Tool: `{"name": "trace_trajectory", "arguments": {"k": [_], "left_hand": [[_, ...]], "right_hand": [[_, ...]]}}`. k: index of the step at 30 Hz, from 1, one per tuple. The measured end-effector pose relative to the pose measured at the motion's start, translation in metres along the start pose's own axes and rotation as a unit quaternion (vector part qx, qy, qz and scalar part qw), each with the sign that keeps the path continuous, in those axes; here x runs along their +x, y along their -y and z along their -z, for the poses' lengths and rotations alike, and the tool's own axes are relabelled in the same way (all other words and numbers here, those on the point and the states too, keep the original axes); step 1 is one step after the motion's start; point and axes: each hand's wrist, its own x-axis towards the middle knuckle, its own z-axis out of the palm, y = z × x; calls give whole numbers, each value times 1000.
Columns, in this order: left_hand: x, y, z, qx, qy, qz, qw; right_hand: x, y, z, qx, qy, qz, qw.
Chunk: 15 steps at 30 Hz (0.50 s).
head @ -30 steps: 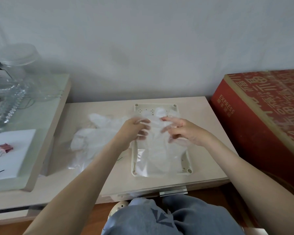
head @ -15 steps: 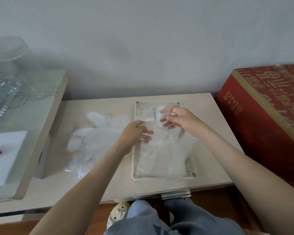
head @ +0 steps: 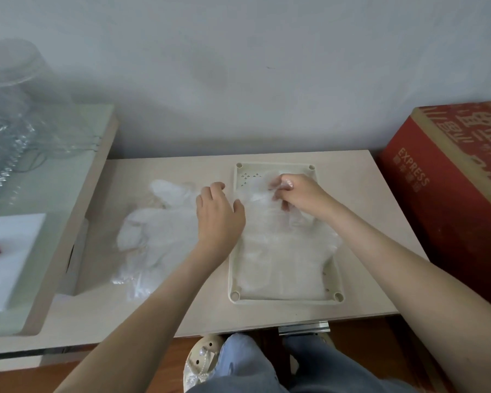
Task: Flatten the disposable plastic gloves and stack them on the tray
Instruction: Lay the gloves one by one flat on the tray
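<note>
Your right hand [head: 301, 197] works at the far end of the cream tray [head: 284, 301], its fingers [head: 278, 184] curled in and pinching the clear film of the top glove [head: 281, 265]. That glove lies along the tray with its cuff toward you and one edge spilling over the tray's right rim. Whether more gloves lie under it cannot be told through the film.

Your left hand [head: 220, 219] rests palm down at the tray's left rim, fingers loosely spread, the thumb reaching over onto the glove's edge. It grips nothing that can be seen.

Just left of the tray, on the pale counter [head: 366, 188], a loose pile of gloves [head: 159, 231] lies crumpled, touching your left hand's far side.

A red carton [head: 451, 199] printed EXPRESS stands at the counter's right end. To the left, a glass-topped side table [head: 54, 180] carries a clear jar [head: 9, 78] and a white sheet [head: 12, 251]. Your jeans [head: 253, 364] and one shoe [head: 201, 358] show below the counter's near edge.
</note>
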Motion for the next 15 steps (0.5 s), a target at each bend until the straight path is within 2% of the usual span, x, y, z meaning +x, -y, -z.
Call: {"name": "trace_trajectory", "arguments": {"k": [3,4,9,11,13,15], "left_hand": [[-4,0,-7,18,-87,-56,995],[-6,-1,-9,10,-93,-72,993],[-15,0,-9,-20,16,-109,994],[-19,4,-11,-6,35,-131,991],[-23,8,-14,44,55,-162,984],[-27,13,-19,143,76,-194,968]], "right_hand": [[3,0,-2,-12,-15,-9,1000],[5,-1,-2,-14,-16,-11,1000],[6,-3,-1,-39,-28,-25,999],[3,-2,1,-62,-31,-24,997],[2,-3,0,-72,-34,-15,997],[1,-4,-4,-58,-52,10,997]]}}
